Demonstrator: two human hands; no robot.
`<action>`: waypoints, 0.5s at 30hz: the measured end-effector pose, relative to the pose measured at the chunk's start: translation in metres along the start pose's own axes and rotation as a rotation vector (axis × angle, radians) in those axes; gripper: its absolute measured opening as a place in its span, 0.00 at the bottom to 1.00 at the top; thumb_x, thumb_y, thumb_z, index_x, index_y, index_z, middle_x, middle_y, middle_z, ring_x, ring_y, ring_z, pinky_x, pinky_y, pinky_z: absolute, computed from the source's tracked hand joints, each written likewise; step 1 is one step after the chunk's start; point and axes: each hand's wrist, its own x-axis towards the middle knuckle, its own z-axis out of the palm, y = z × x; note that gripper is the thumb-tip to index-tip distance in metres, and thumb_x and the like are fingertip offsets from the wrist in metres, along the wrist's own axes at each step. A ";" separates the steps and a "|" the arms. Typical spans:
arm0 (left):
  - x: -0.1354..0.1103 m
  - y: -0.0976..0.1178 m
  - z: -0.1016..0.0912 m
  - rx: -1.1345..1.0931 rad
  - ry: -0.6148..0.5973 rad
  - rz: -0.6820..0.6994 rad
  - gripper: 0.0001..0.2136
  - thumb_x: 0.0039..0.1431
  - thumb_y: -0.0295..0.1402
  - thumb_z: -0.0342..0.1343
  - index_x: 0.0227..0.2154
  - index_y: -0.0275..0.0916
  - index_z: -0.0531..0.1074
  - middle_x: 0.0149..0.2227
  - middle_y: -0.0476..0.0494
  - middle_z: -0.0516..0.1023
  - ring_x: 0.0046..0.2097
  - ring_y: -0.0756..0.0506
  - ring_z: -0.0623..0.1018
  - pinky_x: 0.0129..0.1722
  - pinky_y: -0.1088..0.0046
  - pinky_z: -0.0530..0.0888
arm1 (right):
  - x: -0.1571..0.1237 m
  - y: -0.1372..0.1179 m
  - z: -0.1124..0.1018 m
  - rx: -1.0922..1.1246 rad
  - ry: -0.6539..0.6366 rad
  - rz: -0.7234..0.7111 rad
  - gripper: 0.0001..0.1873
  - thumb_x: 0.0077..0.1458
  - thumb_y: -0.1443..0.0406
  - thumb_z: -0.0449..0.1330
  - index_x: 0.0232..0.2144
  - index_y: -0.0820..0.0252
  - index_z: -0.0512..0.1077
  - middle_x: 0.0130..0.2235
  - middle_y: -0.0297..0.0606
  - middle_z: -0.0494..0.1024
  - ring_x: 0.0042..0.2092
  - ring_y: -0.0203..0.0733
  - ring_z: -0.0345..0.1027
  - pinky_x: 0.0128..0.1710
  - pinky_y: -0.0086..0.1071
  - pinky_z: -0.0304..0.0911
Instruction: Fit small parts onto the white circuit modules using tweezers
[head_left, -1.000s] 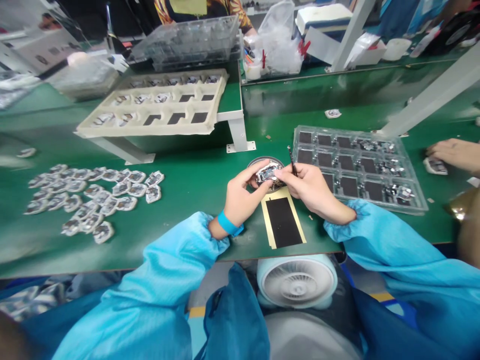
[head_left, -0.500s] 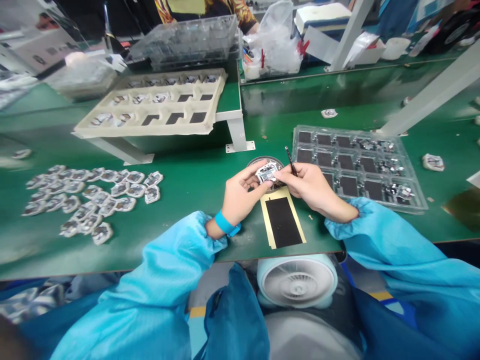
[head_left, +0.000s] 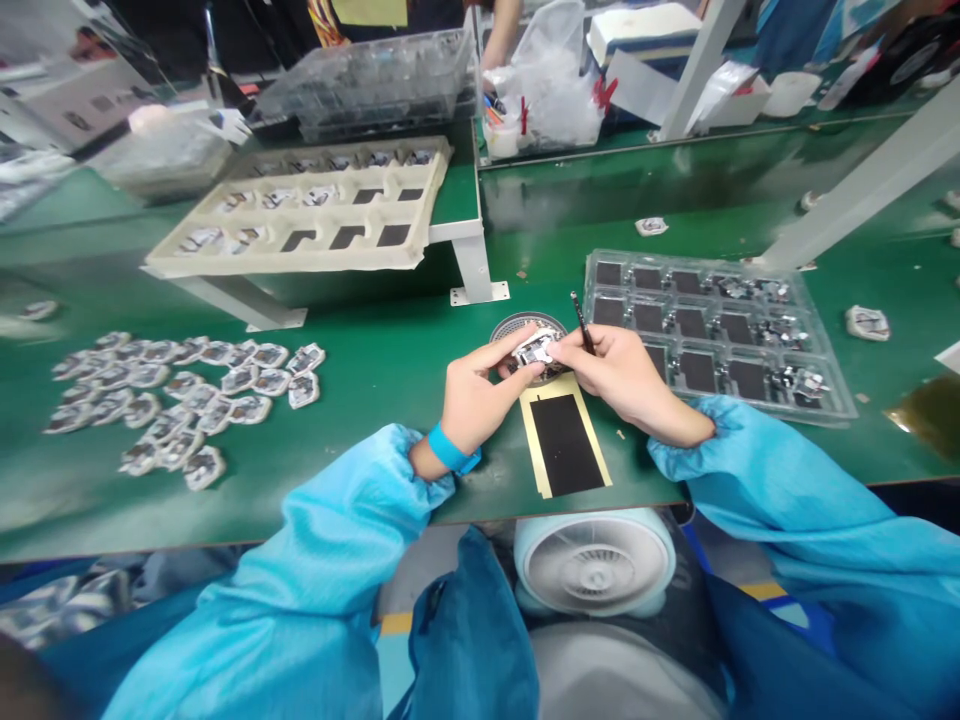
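My left hand (head_left: 476,395) and my right hand (head_left: 619,375) meet over the green bench and pinch a small white circuit part (head_left: 535,348) between their fingertips. A thin dark tool (head_left: 580,318) sticks up from my right hand's grip. The part hovers just above a round mesh dish (head_left: 517,325). Directly below my hands lies a black sheet with a yellow border (head_left: 566,443). Both arms wear light blue sleeves, and a blue band circles my left wrist.
Many similar small parts (head_left: 180,395) lie spread at the left. A cream tray (head_left: 315,210) stands on a raised shelf behind. A clear compartment tray (head_left: 712,330) sits at the right. A white fan (head_left: 592,560) sits below the bench edge.
A co-worker's hand at the far right edge withdrew, leaving a small part on the bench. My hands stayed together and turned the part slightly.
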 end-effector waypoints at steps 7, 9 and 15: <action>0.003 0.000 0.000 -0.308 -0.090 -0.192 0.27 0.47 0.35 0.76 0.52 0.38 0.80 0.50 0.38 0.83 0.49 0.37 0.84 0.53 0.56 0.82 | -0.003 0.003 0.000 -0.190 0.079 -0.142 0.16 0.53 0.53 0.71 0.32 0.59 0.76 0.32 0.35 0.79 0.31 0.37 0.69 0.33 0.32 0.65; 0.003 0.000 0.000 -0.307 -0.081 -0.191 0.27 0.47 0.35 0.76 0.52 0.38 0.80 0.50 0.38 0.83 0.50 0.37 0.83 0.53 0.56 0.82 | -0.003 0.004 0.001 -0.199 0.081 -0.162 0.16 0.53 0.54 0.71 0.32 0.59 0.75 0.32 0.34 0.78 0.32 0.37 0.68 0.33 0.33 0.64; 0.004 0.001 -0.001 -0.333 -0.113 -0.172 0.27 0.46 0.38 0.76 0.51 0.38 0.81 0.50 0.37 0.83 0.49 0.38 0.84 0.50 0.58 0.83 | -0.002 0.005 0.001 -0.083 0.072 -0.220 0.17 0.53 0.56 0.73 0.39 0.57 0.73 0.38 0.35 0.79 0.40 0.39 0.73 0.42 0.34 0.69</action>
